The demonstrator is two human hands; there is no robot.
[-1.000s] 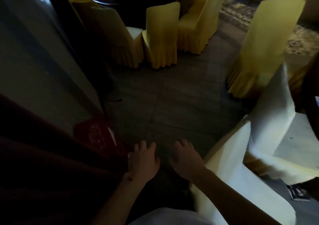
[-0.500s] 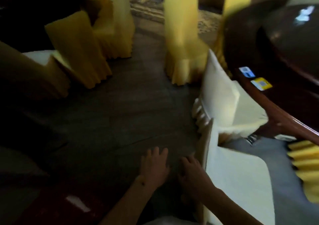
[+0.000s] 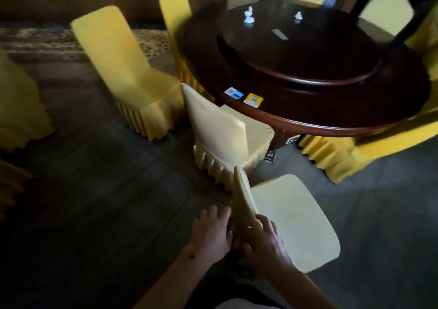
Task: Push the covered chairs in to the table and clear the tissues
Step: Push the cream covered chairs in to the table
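Both hands are at the back of the nearest covered chair point(image 3: 291, 216): the right hand point(image 3: 265, 247) has its fingers curled over the top edge of the backrest in a firm grip, while the left hand point(image 3: 209, 234) lies flat against the rear face, fingers straight, holding nothing.

Findings, largest item first. The round bench point(image 3: 331, 121) stands ahead and to the right, well apart from this chair, whose seat faces right rather than squarely at the rim. A straight shove would likely send it askew or into the yellow skirt point(image 3: 331, 157) below the rim.

A second pale chair point(image 3: 227, 138) sits just beyond the backrest's far end, already tucked partly under the bench; its pleats appear to touch the held chair. Risk: the two covers snag or the frames knock.

The loose cover may slide on the frame under the right grip, so the push slips.

Two white tissues point(image 3: 248, 15) and point(image 3: 298, 15) rest on the far side of the bench, out of reach from here and easily forgotten.
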